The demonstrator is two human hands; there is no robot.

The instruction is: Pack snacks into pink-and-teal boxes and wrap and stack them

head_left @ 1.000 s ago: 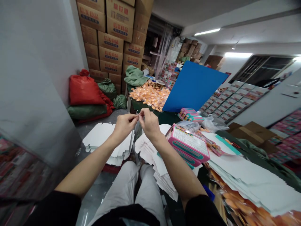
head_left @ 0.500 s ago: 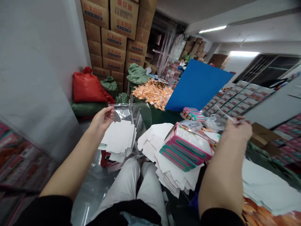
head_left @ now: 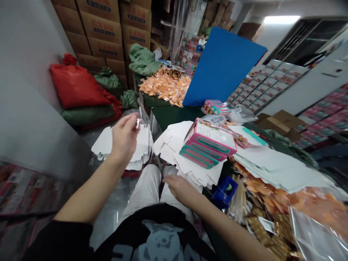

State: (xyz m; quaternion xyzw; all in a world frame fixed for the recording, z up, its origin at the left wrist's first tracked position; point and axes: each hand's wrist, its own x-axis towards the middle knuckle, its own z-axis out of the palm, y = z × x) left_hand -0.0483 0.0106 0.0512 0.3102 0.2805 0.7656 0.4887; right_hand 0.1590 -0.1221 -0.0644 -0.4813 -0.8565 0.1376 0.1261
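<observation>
My left hand (head_left: 125, 136) is closed on the edge of a clear plastic bag (head_left: 146, 108), above a stack of white flat cartons (head_left: 141, 143) at the left. Over my lap is my right hand (head_left: 178, 186), blurred; its fingers point left, and whether they hold anything cannot be made out. Beyond it, pink and green boxes (head_left: 208, 143) stand together on a pile of white flat cartons (head_left: 172, 136).
Orange wrapped pieces (head_left: 165, 87) lie at the table's far end beside an upright blue board (head_left: 224, 69). A blue tape dispenser (head_left: 225, 192), thin sticks (head_left: 239, 203) and gold packets (head_left: 281, 226) lie at the right. Red sack (head_left: 78, 87) stands left.
My right hand has come from the far right down to my lap, and the thin clear strip it held no longer shows. My left hand is slightly nearer the middle. The view has tilted down.
</observation>
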